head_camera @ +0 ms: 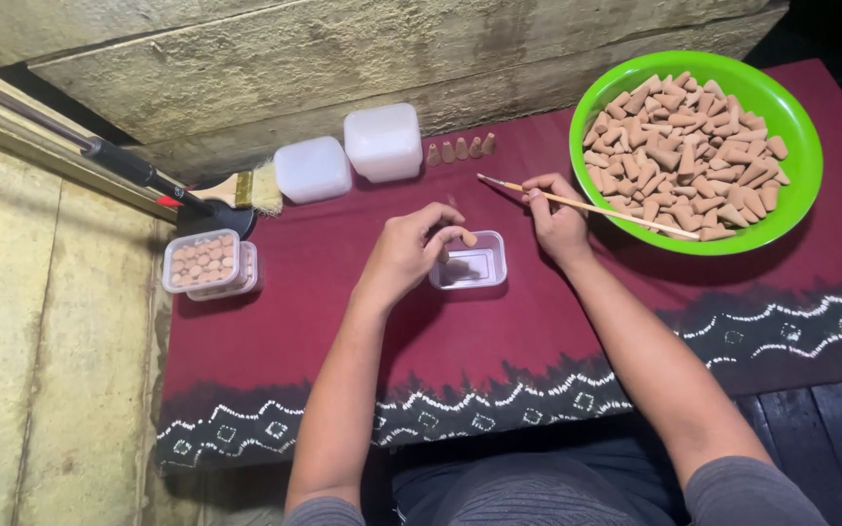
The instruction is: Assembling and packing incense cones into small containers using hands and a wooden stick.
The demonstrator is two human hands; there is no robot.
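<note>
While the left hand (409, 248) is pinching a cone (467, 237) over the small clear box (471, 263) on the desk (343, 321), ready for placing, the right hand (557, 222) is gripping a thin stick (587, 206) beside the green bowl (799, 136) of cones.

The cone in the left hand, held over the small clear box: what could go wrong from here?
1. The left hand holds the cone only by the fingertips above the clear box; it may slip and fall onto the cloth.
2. The stick in the right hand reaches over the green bowl; a swing might knock cones out.
3. The four cones standing near the wall could be tipped by the stick.
</note>
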